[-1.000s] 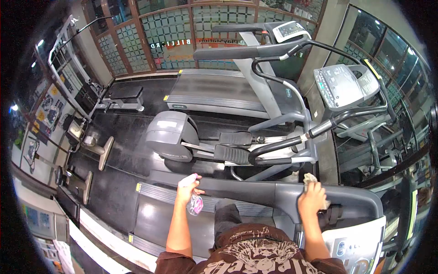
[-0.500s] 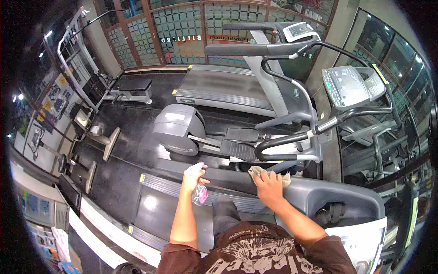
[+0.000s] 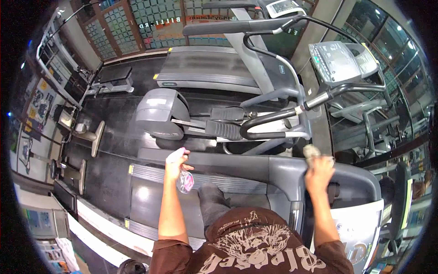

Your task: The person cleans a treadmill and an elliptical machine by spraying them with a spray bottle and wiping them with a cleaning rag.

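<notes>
My left hand (image 3: pixel 177 163) is closed round a clear spray bottle with a pink label (image 3: pixel 185 181), which hangs below the fingers over the near treadmill's belt (image 3: pixel 155 196). On the right, my right hand (image 3: pixel 320 170) is closed on a beige cloth (image 3: pixel 311 153) at the far edge of the treadmill's grey console (image 3: pixel 356 176). The long dark handrail (image 3: pixel 219 160) of this treadmill runs between the two hands. Part of the cloth is hidden by my right fingers.
An elliptical machine (image 3: pixel 162 109) stands just beyond the handrail, with its bars (image 3: pixel 273 123) reaching right. Behind it is another treadmill (image 3: pixel 205 64). A bench (image 3: pixel 114 77) and weight machines (image 3: pixel 68 123) are at the left.
My right hand has moved with the cloth from the handrail rightwards to the console. My left hand still holds the bottle. The view has shifted, and the machines appear further up and left.
</notes>
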{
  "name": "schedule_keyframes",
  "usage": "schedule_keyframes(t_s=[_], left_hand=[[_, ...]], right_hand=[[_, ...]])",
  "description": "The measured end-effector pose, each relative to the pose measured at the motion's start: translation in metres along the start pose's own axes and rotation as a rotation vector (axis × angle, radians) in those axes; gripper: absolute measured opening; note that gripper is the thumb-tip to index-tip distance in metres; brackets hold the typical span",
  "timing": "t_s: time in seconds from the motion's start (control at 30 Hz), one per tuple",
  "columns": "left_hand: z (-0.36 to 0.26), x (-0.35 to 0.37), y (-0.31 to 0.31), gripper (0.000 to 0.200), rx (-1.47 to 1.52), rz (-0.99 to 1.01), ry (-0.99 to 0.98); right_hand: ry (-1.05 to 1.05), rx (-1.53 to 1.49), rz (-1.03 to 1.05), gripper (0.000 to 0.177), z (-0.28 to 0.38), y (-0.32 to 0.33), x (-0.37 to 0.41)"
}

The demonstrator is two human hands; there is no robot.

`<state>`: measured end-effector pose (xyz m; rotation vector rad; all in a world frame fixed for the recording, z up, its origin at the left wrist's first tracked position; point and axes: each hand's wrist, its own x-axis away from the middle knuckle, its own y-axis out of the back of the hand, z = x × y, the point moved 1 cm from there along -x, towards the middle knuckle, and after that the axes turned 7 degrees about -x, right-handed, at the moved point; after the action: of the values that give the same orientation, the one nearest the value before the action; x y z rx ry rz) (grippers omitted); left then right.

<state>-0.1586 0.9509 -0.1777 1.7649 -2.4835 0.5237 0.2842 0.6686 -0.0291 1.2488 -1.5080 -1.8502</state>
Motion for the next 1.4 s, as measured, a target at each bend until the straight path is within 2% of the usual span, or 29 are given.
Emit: schedule_keyframes(t_s=[0.07,0.17,0.27,0.37,0.47,0.53,0.57,0.67,0.7,0.73,0.77,0.87,1.03,1.07,1.13,1.2,1.27,1.33,1.37,1.4], left_hand=[[-0.002,0.001,0.0,0.036,0.021,0.003,-0.009],[-0.007,0.004,-0.007,0.037,0.023,-0.024,-0.015],[-0.004,0.003,-0.004,0.038,-0.011,-0.02,-0.002],[0.005,-0.004,0.0,0.04,-0.049,-0.011,0.003],[0.002,0.002,-0.003,0.041,-0.044,-0.038,-0.008],[0.001,0.004,-0.006,0.041,-0.043,-0.045,-0.023],[0.002,0.003,-0.006,0.041,-0.05,-0.044,-0.033],[0.007,0.003,-0.005,0.041,-0.047,-0.06,-0.049],[0.007,0.004,-0.005,0.041,-0.043,-0.066,-0.051],[0.008,0.005,-0.005,0.04,-0.039,-0.073,-0.051],[0.007,0.006,-0.006,0.04,-0.041,-0.086,-0.042],[0.011,0.004,-0.002,0.039,-0.074,-0.059,-0.022],[0.001,0.012,-0.006,0.041,-0.032,-0.062,-0.035],[-0.001,0.011,-0.006,0.04,-0.058,-0.051,-0.027],[-0.002,0.011,-0.004,0.038,-0.107,-0.033,-0.009],[-0.005,0.012,-0.001,0.034,-0.112,-0.019,-0.017],[-0.008,0.011,0.0,0.033,-0.097,0.011,-0.014],[-0.008,0.009,0.003,0.031,-0.102,0.025,0.05],[-0.005,0.008,0.004,0.032,-0.1,0.027,0.064],[-0.002,0.006,0.005,0.032,-0.102,0.028,0.078]], right_hand=[[0.02,-0.055,0.011,0.041,0.04,-0.006,0.018],[-0.044,-0.228,0.047,0.04,0.061,-0.017,0.033],[0.214,-0.211,0.183,0.036,0.079,0.009,0.053],[0.436,-0.295,0.499,0.038,0.062,0.028,0.059],[0.233,-0.356,0.233,0.037,0.036,0.028,0.028],[0.074,-0.335,-0.028,0.032,0.031,0.032,0.004],[0.013,-0.322,-0.073,0.03,0.03,0.025,-0.001],[-0.007,-0.22,-0.036,0.031,0.054,0.002,0.013],[0.137,-0.106,-0.044,0.035,0.07,0.001,0.022],[0.199,-0.135,0.013,0.036,0.086,-0.01,0.034],[0.301,-0.122,0.042,0.046,0.104,-0.02,0.044],[0.38,-0.319,0.12,0.043,0.163,-0.038,0.063],[0.418,-0.528,0.267,0.033,0.168,-0.024,0.036],[0.364,-0.516,0.264,0.031,0.163,-0.001,0.02],[0.317,-0.546,0.019,0.027,0.136,0.025,-0.005],[0.143,-0.451,0.002,0.024,0.115,0.057,-0.023],[0.01,-0.279,0.016,0.028,0.091,0.056,-0.026],[-0.098,-0.18,0.107,0.031,0.073,0.021,-0.012],[-0.118,-0.134,0.1,0.035,0.087,0.005,0.004],[0.001,-0.065,0.08,0.04,0.099,-0.009,0.016]])
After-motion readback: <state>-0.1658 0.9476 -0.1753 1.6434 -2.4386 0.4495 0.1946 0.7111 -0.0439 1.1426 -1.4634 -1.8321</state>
